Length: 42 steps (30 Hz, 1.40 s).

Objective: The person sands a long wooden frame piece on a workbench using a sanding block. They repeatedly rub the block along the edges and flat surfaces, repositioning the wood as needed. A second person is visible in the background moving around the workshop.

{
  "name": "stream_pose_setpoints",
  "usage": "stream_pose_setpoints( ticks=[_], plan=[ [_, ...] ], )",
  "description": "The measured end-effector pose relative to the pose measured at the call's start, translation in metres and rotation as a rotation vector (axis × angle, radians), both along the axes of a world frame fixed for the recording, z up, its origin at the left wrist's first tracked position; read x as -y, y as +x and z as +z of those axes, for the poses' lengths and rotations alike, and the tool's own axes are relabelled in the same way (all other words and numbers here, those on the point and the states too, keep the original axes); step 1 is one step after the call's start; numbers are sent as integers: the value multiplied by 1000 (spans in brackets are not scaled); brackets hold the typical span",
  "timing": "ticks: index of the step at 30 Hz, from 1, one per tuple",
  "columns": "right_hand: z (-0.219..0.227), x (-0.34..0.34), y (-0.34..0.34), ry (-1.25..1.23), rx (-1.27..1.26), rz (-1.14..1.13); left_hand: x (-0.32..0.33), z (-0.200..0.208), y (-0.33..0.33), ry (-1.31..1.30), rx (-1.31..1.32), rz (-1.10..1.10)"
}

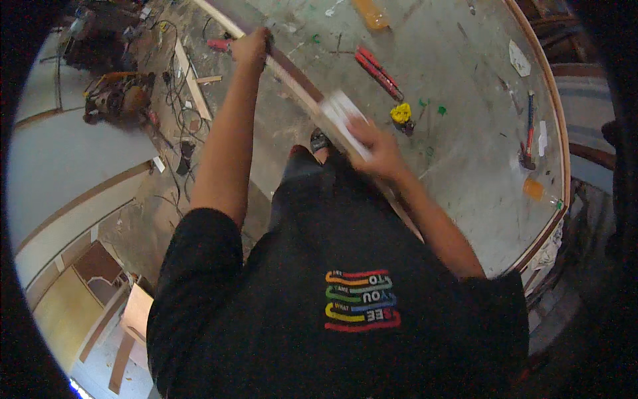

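My left hand is closed at the wooden edge of a large grey-green worktop. A red piece sticks out beside that fist; I cannot tell whether the hand holds it. A brown strip runs along the same edge between my hands. In my right hand is a long white block, smeared by motion, lying along the edge. Its exact kind does not show. My right fingers bend over its top.
On the worktop lie a red tool, a yellow-topped object, a hammer and two orange-tinted bottles. Leftward, the floor holds wood offcuts, dark cables and a machine. Panels stand farther left.
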State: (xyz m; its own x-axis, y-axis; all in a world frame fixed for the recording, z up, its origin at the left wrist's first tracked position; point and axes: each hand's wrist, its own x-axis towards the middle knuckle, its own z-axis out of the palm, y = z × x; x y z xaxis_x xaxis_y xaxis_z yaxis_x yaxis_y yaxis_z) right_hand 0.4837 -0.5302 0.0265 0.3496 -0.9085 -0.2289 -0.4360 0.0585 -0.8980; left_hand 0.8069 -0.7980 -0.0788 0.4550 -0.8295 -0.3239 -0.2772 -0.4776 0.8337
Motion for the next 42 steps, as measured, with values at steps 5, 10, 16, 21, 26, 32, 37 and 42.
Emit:
stream_pose_setpoints(
  ticks=[5,10,16,21,26,32,37,42],
  plan=[
    [-23,99,67,0,332,32,2,1,15,26,74,-295],
    [-17,-15,-15,163,375,-121,-10,14,-1,-16,-61,-111],
    [18,-117,-93,246,125,-139,-18,46,-23,2,-94,154],
    [-13,25,16,-68,80,-26,-26,47,-11,54,239,-259],
    [-32,91,70,-170,282,-31,-17,41,-6,32,475,-337],
    [-3,-55,-50,103,239,-80,-26,49,-18,-97,-151,-62],
    [2,-63,-50,207,207,-129,-17,31,-7,-36,-32,-47],
    [-17,91,56,93,391,-14,12,-25,22,-81,120,-153]
  ],
)
